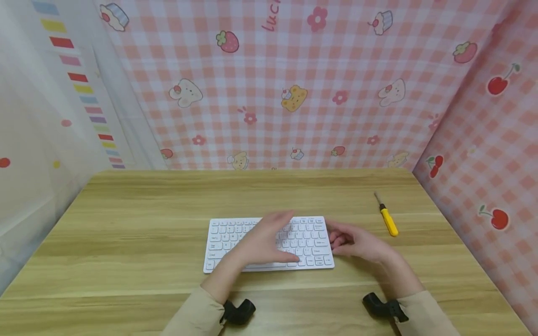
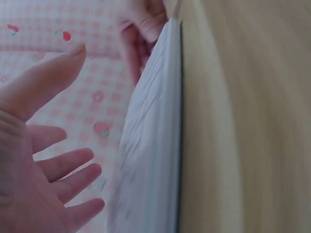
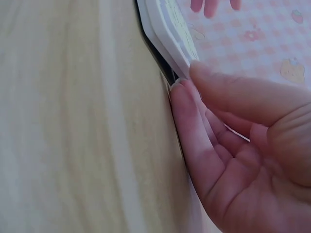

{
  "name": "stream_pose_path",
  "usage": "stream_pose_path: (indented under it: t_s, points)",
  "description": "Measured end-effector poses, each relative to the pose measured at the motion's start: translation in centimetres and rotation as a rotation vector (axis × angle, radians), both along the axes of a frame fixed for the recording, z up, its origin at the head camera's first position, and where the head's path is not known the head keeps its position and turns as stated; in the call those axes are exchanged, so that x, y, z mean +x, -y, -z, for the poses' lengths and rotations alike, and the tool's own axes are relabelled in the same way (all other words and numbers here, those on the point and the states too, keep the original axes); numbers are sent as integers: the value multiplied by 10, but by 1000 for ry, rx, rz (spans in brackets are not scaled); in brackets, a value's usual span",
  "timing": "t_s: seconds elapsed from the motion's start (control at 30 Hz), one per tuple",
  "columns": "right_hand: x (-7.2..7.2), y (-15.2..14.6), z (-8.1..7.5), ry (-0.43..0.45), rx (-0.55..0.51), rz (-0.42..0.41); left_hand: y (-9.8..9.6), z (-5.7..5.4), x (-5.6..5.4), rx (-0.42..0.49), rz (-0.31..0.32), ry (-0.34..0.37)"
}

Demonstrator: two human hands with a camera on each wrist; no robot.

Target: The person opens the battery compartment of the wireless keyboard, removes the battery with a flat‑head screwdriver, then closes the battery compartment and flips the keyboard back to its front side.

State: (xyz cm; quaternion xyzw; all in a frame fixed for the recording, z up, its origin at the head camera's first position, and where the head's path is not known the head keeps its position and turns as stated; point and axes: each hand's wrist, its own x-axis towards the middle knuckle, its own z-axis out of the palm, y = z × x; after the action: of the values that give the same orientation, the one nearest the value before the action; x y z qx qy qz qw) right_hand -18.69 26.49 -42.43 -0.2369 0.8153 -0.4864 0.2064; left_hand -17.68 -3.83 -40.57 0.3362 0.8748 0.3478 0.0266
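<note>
So the white keyboard (image 1: 302, 238) is a slim rectangle with rounded corners and low, flat keys, lying near the middle of a wood-grain desk (image 1: 126, 224) with long pale streaks. The left hand (image 1: 262, 240) hangs over the keys, palm facing across them, fingers spread apart and thumb well away from the rest. The right hand (image 1: 355, 240) is at the keyboard's right end, thumb and index finger pinching the thin edge, the other fingers curled in.

Room-wise, a wide stretch of wood runs off to the left, with a narrower strip on the right, where a screwdriver (image 1: 389, 221) with a smooth yellow handle lies slanted, apart from the right hand. Behind the desk's straight back edge hangs a pink checked cloth (image 1: 252, 70), slightly rippled.
</note>
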Motion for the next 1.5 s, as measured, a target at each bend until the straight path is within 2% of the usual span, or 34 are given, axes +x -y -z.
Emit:
stream_pose_path:
  t_s: [0.2,0.37,0.53,0.77,1.1,1.23,1.33,1.4,1.5]
  points:
    - [0,-11,4,-13,-70,10,-40,9,-2,-119,-1,-133]
    - [-1,-22,6,-17,-100,39,-62,16,-5,-230,-7,-225]
    - [1,-31,4,-42,-110,61,-73,21,-8,-317,-31,-215]
    - [10,-39,-7,-62,-74,118,-83,25,-9,-459,-44,-218]
    - [16,-43,-9,-176,-65,214,-89,25,-12,-487,-24,-306]
    - [18,-42,-11,-192,-49,248,-88,22,-11,-477,-8,-326]
    - [19,-41,-12,-199,-69,269,-85,14,-11,-440,7,-343]
    - [18,-41,-12,-195,-100,279,-82,5,-11,-403,13,-345]
    - [17,-42,-12,-182,-162,277,-76,-16,-11,-346,27,-335]
